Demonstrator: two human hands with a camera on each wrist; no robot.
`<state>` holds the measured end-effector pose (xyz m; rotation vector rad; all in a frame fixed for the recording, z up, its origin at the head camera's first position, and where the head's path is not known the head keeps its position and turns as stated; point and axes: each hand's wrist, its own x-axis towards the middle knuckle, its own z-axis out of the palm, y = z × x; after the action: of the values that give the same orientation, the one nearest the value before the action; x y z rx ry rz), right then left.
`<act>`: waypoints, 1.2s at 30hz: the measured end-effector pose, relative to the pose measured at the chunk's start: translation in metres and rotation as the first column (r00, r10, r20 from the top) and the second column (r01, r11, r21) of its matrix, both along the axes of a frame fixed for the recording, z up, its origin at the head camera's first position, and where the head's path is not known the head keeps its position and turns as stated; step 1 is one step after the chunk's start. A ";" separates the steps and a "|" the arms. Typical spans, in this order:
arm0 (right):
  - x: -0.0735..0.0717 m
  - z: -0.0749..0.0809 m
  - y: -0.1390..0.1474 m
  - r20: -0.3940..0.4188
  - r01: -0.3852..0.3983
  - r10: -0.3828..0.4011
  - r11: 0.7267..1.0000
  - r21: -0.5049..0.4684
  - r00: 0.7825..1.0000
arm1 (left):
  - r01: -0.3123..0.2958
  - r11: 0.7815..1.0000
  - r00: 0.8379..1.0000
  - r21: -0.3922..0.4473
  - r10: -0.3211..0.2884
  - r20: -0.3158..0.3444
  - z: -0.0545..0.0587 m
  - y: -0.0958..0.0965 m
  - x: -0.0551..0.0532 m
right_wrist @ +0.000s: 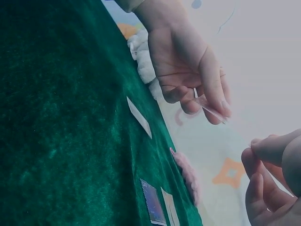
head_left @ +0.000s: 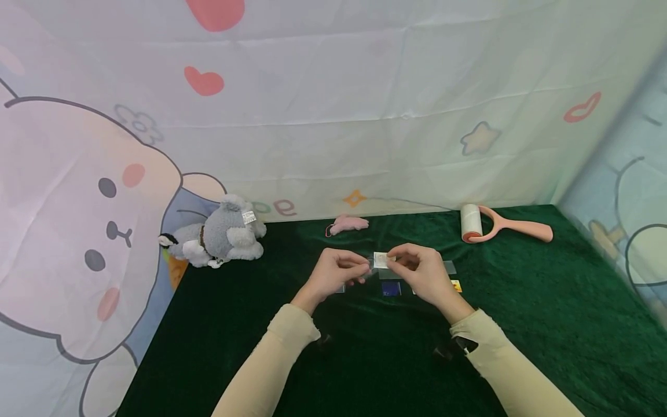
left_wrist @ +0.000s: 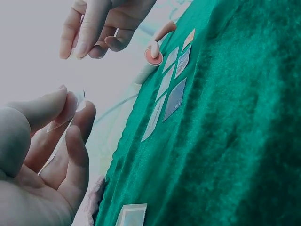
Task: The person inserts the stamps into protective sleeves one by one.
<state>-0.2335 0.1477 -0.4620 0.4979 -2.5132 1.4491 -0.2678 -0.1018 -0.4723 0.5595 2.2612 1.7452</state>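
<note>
My left hand (head_left: 333,273) pinches a small clear plastic sleeve (right_wrist: 212,111) between thumb and fingers, raised over the green cloth. Just to its right, my right hand (head_left: 421,273) pinches a small pale stamp-like paper (head_left: 381,260) by its right edge. In the wrist views that paper is lost in the bright background. Beneath the hands lies a dark blue stamp (head_left: 391,289) with perforated edges, beside a clear strip (head_left: 387,275). A yellow stamp (head_left: 456,285) shows past the right hand, near another clear piece (head_left: 450,267). Under the left hand lies a light rectangular piece (left_wrist: 131,215).
A grey plush toy (head_left: 221,234) lies at the table's back left corner. A small pink plush (head_left: 349,224) is at the back edge, and a lint roller (head_left: 471,223) with a pink handle lies back right. A printed cloth backdrop (head_left: 333,145) hangs behind.
</note>
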 end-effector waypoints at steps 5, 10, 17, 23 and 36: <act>0.001 0.000 0.000 -0.001 0.001 -0.001 1.000 -0.002 1.000 | -0.040 0.999 0.999 0.004 0.040 -0.003 0.002 0.001 0.000; 0.002 0.000 0.000 -0.005 -0.004 0.004 1.000 -0.013 1.000 | -0.054 0.999 0.998 0.004 0.054 0.009 0.002 0.002 0.001; 0.001 -0.001 0.001 -0.031 -0.013 0.012 1.000 -0.015 0.999 | -0.061 0.998 0.997 0.014 0.060 0.039 0.001 0.003 0.002; 0.000 -0.001 0.003 -0.031 -0.013 0.013 1.000 0.005 0.999 | -0.060 0.998 0.996 0.019 0.058 0.062 0.003 0.004 0.001; 0.000 0.003 0.005 -0.015 -0.019 0.019 0.999 0.033 1.000 | -0.036 0.999 0.999 0.002 0.036 0.039 0.004 0.002 0.001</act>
<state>-0.2330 0.1528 -0.4594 0.5383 -2.5307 1.4067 -0.2669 -0.1000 -0.4685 0.4843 2.2564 1.7599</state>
